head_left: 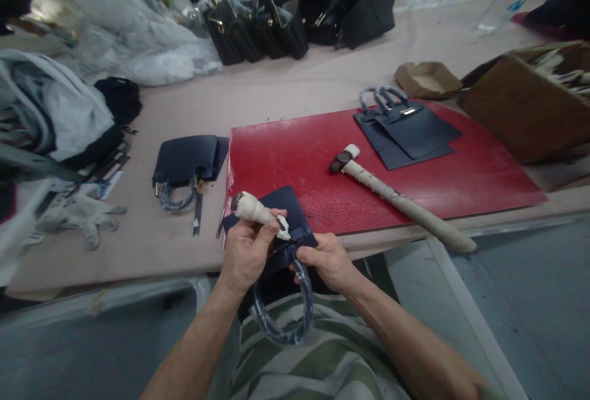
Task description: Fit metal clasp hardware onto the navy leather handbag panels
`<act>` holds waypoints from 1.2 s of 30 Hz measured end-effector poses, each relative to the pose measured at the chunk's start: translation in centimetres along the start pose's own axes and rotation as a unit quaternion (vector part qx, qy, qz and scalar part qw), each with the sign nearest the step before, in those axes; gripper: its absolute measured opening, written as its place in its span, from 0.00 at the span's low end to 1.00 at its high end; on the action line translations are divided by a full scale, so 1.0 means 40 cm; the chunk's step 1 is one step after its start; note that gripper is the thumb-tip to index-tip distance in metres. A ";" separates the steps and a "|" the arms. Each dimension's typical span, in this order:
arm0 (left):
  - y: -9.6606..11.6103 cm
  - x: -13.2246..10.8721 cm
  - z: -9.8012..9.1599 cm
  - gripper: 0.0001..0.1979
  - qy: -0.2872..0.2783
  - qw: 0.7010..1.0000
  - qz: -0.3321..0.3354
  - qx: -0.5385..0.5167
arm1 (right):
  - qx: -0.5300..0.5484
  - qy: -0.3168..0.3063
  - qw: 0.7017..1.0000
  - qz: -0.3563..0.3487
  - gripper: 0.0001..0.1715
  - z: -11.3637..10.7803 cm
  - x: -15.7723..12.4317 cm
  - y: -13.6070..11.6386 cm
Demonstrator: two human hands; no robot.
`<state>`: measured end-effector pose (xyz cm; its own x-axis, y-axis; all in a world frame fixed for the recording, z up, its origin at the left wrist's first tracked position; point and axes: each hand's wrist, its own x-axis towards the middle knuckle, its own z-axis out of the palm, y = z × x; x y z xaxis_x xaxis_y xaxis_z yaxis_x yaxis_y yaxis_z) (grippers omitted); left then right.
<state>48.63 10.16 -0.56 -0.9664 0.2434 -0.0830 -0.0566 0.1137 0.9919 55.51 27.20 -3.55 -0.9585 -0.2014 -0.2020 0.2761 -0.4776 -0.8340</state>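
My left hand [246, 252] is closed round a short hand tool [254, 208] whose handle is wrapped in white tape. The tool's thin end points at the handle base on a navy leather bag panel [289, 206]; its exact tip is too small to make out. My right hand [329, 262] pinches that panel's right edge, thumb on top, by the handle base. A looped bag handle [306, 308] in clear plastic film hangs from the panel towards my lap. Right of my hands, a hammer [391, 197] with a wrapped handle lies on the red board [286, 148].
More navy bag panels with handles [415, 133] lie on the board's far right. A small navy bag [184, 157] and a glove [87, 212] lie left. Black bags [258, 28] stand at the back. A small carton tray [428, 80] and larger cardboard box [520, 102] are right.
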 end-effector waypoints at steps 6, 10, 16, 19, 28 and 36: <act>0.038 -0.014 0.020 0.19 0.034 0.998 0.039 0.025 | -0.002 0.003 1.000 0.002 0.25 -0.002 -0.001 0.002; 0.049 -0.011 0.026 0.17 0.037 0.997 0.051 0.041 | 0.010 0.004 1.000 0.005 0.25 -0.003 0.004 0.007; 0.065 0.017 0.027 0.17 0.039 0.997 0.052 0.049 | 0.035 0.011 0.999 0.004 0.25 0.005 0.025 -0.010; 0.072 0.027 0.031 0.16 0.044 0.995 0.057 0.064 | 0.025 0.016 1.000 0.007 0.26 0.009 0.034 -0.022; 0.048 0.043 0.037 0.14 0.040 0.995 0.053 0.077 | 0.028 0.037 0.999 0.019 0.29 0.001 0.045 -0.008; 0.062 0.148 0.025 0.15 0.018 0.992 0.080 0.095 | 0.078 0.102 0.991 0.047 0.32 0.037 0.123 -0.050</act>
<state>43.03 12.86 1.33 -0.9678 0.2382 0.0819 0.1441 0.2570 0.9556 50.34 25.91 -2.12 -0.9179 -0.0812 -0.3884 0.3575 -0.5939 -0.7208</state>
